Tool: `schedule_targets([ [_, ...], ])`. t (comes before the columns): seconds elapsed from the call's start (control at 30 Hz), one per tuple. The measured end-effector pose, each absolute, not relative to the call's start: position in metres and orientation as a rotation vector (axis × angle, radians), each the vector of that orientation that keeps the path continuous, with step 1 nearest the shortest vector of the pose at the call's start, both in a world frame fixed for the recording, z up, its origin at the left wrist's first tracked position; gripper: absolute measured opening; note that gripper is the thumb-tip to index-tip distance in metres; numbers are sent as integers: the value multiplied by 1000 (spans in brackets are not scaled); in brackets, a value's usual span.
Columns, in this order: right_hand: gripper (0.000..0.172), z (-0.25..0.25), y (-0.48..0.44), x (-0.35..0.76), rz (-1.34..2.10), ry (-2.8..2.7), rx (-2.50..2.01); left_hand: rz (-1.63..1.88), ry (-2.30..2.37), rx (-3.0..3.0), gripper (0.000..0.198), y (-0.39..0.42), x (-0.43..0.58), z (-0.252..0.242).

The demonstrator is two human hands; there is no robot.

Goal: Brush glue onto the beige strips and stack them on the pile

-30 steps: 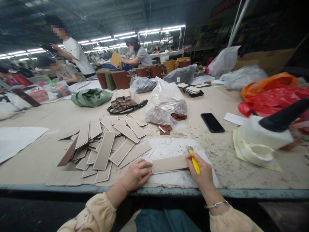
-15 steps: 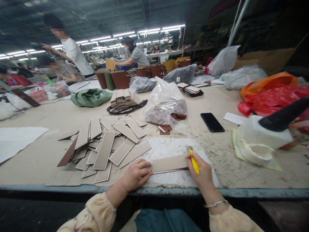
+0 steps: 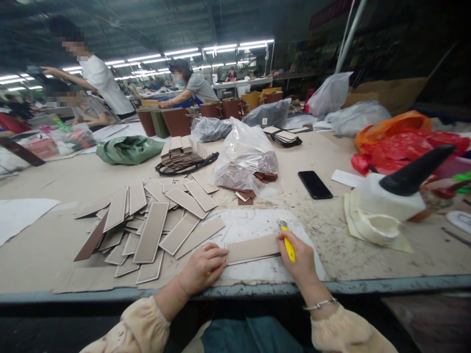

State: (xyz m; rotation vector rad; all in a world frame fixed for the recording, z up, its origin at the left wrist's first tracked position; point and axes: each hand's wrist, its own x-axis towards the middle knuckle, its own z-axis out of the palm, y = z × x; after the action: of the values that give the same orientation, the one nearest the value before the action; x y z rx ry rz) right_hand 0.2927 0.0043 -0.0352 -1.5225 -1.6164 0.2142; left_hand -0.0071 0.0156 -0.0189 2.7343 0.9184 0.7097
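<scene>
A flat beige strip [image 3: 252, 249] with a pale border and a brown underside lies on a white sheet [image 3: 253, 220] close to the table's front edge. My left hand [image 3: 205, 267] is closed at the strip's left end, fingertips gripping it. At the other end, my right hand [image 3: 299, 256] has its fingers wrapped round a yellow-handled tool [image 3: 289, 247] with a pale metallic tip pointing away from me; it also touches the strip there. Whether the tool is a brush or a cutter I cannot tell. Left of my hands is a loose heap of similar strips [image 3: 150, 230].
Behind the heap stand stacked strips [image 3: 180, 154] beside a clear plastic bag [image 3: 245, 157] with brown pieces. A black phone [image 3: 315, 185] lies to the right, near a white container [image 3: 395, 196] with a black spout. Red plastic bags [image 3: 408, 147] are farther right. Co-workers [image 3: 105, 81] are beyond the table.
The whole view has shifted slightly, so things on the table appear a little farther left. Both hands keep their places on the strip and the yellow-handled tool.
</scene>
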Motion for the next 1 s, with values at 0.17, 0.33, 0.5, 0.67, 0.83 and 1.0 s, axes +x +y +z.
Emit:
schedule_targets([
  [0.17,11,-35,3,293,204,-1641,-1563,713,913,2716,15,16,-7,-19],
  [0.33,13,-35,2,293,169,-1678,-1612,730,914,2713,15,17,-5,-18],
  [0.5,14,-38,4,292,145,-1679,-1604,736,899,2707,14,18,-6,-22],
  [0.67,12,-41,5,292,149,-1669,-1586,745,906,2706,16,17,-6,-23],
  [0.83,13,-44,6,292,120,-1690,-1587,730,910,2711,15,17,-5,-20],
  [1.0,14,-46,6,292,66,-1703,-1592,744,910,2708,15,18,-4,-20],
])
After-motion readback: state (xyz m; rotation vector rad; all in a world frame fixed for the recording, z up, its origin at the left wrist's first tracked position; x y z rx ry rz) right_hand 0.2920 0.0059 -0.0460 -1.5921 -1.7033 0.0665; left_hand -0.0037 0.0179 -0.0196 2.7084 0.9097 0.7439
